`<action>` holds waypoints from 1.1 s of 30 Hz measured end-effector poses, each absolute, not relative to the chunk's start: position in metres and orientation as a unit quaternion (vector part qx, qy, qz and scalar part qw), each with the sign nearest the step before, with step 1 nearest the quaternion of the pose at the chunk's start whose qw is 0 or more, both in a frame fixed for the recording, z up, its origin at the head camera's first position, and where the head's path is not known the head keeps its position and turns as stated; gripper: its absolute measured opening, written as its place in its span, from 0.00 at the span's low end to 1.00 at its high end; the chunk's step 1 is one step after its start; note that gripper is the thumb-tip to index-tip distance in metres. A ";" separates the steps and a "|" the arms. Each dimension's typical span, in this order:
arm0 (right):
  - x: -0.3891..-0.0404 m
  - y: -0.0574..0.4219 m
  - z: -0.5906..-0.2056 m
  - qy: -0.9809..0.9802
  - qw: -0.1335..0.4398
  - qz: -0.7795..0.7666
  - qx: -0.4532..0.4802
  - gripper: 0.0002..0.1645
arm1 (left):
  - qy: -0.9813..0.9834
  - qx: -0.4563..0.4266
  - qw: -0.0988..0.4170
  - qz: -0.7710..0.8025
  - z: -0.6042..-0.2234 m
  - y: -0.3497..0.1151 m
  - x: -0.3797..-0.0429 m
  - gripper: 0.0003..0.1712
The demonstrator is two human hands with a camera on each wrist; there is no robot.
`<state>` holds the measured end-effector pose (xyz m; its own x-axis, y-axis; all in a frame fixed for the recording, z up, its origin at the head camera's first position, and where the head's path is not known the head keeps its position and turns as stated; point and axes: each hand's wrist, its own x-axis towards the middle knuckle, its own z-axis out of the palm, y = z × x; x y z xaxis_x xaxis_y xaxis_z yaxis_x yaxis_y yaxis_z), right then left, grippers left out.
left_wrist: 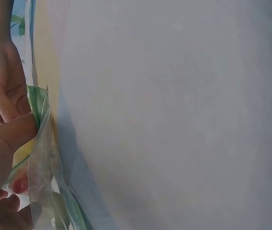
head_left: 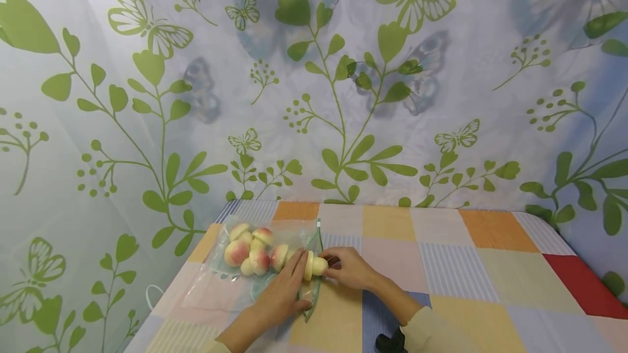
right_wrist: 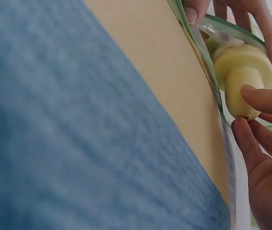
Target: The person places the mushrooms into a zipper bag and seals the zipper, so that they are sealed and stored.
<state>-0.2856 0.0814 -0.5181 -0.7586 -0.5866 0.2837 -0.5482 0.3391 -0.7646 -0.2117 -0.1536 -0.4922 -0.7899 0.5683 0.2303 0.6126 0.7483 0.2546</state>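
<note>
Several toy mushrooms with pink-red and cream caps (head_left: 237, 253) lie inside a clear zip bag (head_left: 206, 285) with a green-edged mouth. At that mouth, my right hand (head_left: 350, 268) pinches a pale yellow mushroom (right_wrist: 242, 88) by its stem, thumb on one side and fingertips at the stem's end. The mushroom's cap points into the bag. My left hand (head_left: 281, 294) lies over the bag near its mouth and holds the edge, the thumb (left_wrist: 18, 130) hooked at the green rim. In the right wrist view, left fingers flank the mushroom's cap.
A patchwork-patterned cloth (head_left: 456, 271) covers the table. Behind it hangs a curtain (head_left: 338, 97) printed with leaves and butterflies. A black object (head_left: 391, 341) sits by my right sleeve, and a thin white loop (head_left: 153, 294) shows at the table's left edge.
</note>
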 end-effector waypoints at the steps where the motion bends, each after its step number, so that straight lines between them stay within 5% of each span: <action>1: -0.286 0.080 -0.518 0.819 0.023 -0.458 -0.345 0.18 | -0.933 -0.316 0.070 -0.160 -0.492 -0.154 -0.212 0.66; 33: -0.298 0.053 -0.521 0.833 -0.023 -0.455 -0.314 0.22 | -0.934 -0.321 0.077 -0.134 -0.490 -0.150 -0.209 0.69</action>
<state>-0.2981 0.0532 -0.5210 -0.8019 -0.5018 0.3242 -0.5442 0.3896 -0.7430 -0.2086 -0.1497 -0.4897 -0.7822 0.5793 0.2292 0.6203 0.7582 0.2008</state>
